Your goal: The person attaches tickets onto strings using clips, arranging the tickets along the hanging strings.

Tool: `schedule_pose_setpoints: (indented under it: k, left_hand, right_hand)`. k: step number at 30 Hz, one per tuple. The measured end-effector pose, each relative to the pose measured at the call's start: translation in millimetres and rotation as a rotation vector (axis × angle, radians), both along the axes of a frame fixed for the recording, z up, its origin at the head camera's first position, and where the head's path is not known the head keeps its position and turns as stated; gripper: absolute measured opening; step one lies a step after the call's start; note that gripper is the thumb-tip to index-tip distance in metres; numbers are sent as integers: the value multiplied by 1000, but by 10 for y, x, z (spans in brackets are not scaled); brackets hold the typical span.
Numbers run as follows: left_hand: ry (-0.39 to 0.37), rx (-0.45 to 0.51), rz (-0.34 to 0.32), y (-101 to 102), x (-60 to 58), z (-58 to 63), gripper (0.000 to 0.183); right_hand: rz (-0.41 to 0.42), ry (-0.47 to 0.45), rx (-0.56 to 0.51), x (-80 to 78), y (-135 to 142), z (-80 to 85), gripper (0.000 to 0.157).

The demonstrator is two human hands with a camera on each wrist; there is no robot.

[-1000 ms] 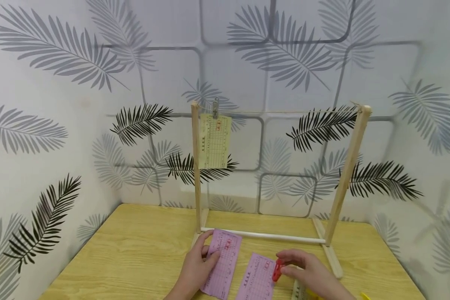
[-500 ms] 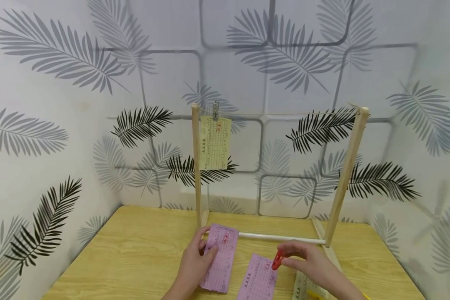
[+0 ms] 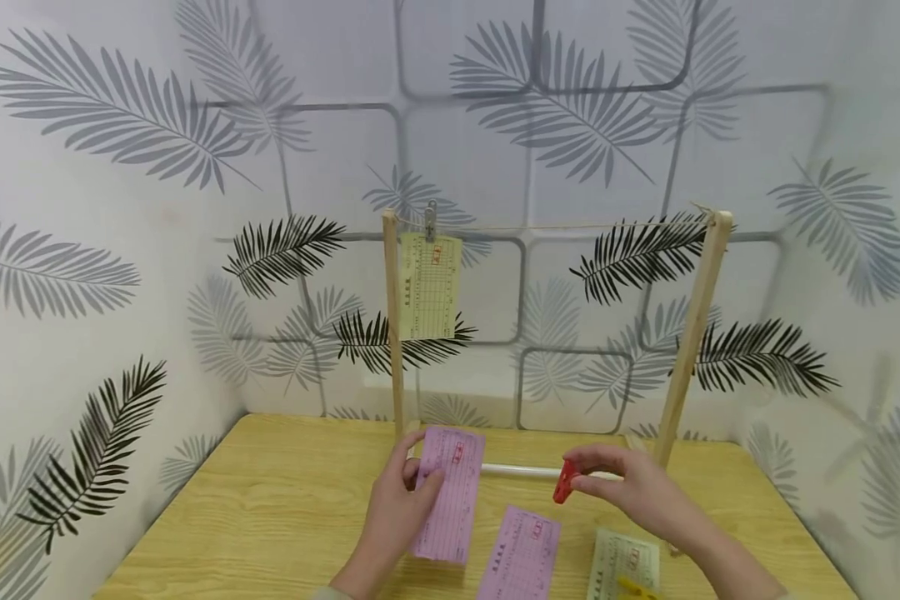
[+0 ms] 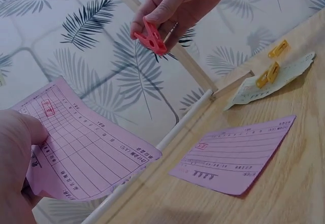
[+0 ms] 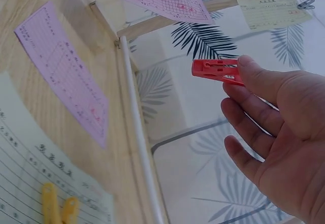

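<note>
My left hand (image 3: pixel 402 500) pinches a pink printed slip (image 3: pixel 453 500) by its left edge, thumb on the front, the sheet raised off the table. My right hand (image 3: pixel 637 487) pinches a red clothespin (image 3: pixel 565 482) between thumb and fingertips, in the air to the right of the slip. In the right wrist view the red clothespin (image 5: pixel 217 70) points away from the fingers and has nothing in its jaws. A second pink slip (image 3: pixel 521 554) lies on the table between the hands. Behind them, a yellow slip (image 3: pixel 429 287) hangs by a metal clip (image 3: pixel 431 221) from a string.
A wooden frame, with a left post (image 3: pixel 393 333) and right post (image 3: pixel 693 342), carries the string (image 3: pixel 570 227) and a white bottom rod (image 3: pixel 521 471). At the right a pale yellow-green slip (image 3: pixel 622 562) lies under a yellow clothespin (image 3: pixel 637 589); another yellow clothespin (image 4: pixel 278 48) is beside it.
My left hand has lifted the pink slip upward and toward the frame. My right hand has risen with the red clothespin away from the second pink slip, uncovering more of the yellow-green slip.
</note>
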State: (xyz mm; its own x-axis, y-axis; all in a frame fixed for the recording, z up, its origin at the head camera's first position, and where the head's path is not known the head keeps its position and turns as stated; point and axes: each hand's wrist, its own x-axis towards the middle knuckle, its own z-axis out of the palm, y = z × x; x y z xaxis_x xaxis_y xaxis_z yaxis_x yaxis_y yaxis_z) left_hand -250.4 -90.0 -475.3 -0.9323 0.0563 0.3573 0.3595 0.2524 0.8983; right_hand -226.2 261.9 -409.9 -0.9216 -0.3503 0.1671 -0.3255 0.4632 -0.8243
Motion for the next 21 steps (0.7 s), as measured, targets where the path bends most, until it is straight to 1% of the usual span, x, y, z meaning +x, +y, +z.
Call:
schedule_pose_setpoints:
  k: [4, 7, 12, 18, 21]
  left_hand:
    - [10, 15, 6, 60, -11, 106, 61]
    - [3, 47, -5, 109, -8, 183, 63]
    - [7, 84, -28, 175, -14, 307, 64]
    - [47, 71, -29, 234, -46, 443, 64]
    - [70, 70, -27, 251, -73, 512, 63]
  right_hand:
    - [-23, 72, 65, -2, -14, 209, 33]
    - [-48, 117, 111, -2, -30, 368, 33]
    - [-69, 199, 146, -34, -54, 630, 36]
    - [-90, 266, 202, -97, -74, 947, 35]
    - [-93, 293, 214, -123, -95, 1108, 34]
